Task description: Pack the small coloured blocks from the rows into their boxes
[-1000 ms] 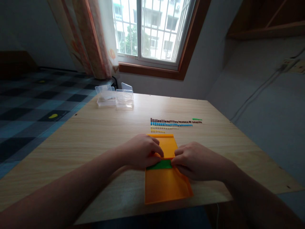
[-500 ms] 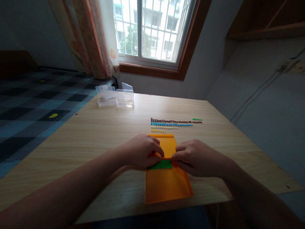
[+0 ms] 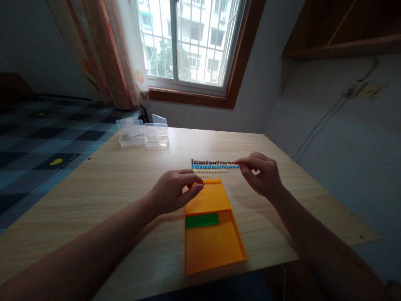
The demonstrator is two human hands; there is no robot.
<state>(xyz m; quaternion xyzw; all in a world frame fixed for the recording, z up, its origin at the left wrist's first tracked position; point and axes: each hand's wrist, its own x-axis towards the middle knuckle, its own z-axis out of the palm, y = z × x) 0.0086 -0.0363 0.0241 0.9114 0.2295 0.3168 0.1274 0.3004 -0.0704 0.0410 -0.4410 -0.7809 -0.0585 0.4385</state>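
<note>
Presently, the left hand (image 3: pixel 175 190) is hovering, loosely curled and empty, over the eleven o'clock corner of the shallow orange plastic tray (image 3: pixel 216 251). The tray's walls are apparently keeping the flat green plate (image 3: pixel 202 220) from sliding. The right hand (image 3: pixel 261 175) is pinching at the colour-sorted rows of tiny bricks (image 3: pixel 213 166) at twelve o'clock; whether it is grasping one cannot be told. The tray is lying close to the six o'clock edge of the wooden table (image 3: pixel 109 188), with room lying open at nine and three.

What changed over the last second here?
Both hands let go of the green plate. The right hand moved away to the right end of the rows of pieces, fingers pinched; whether it holds one is unclear. The left hand lifted to the far left corner of the tray. Plate, tray and clear boxes stayed put.
</note>
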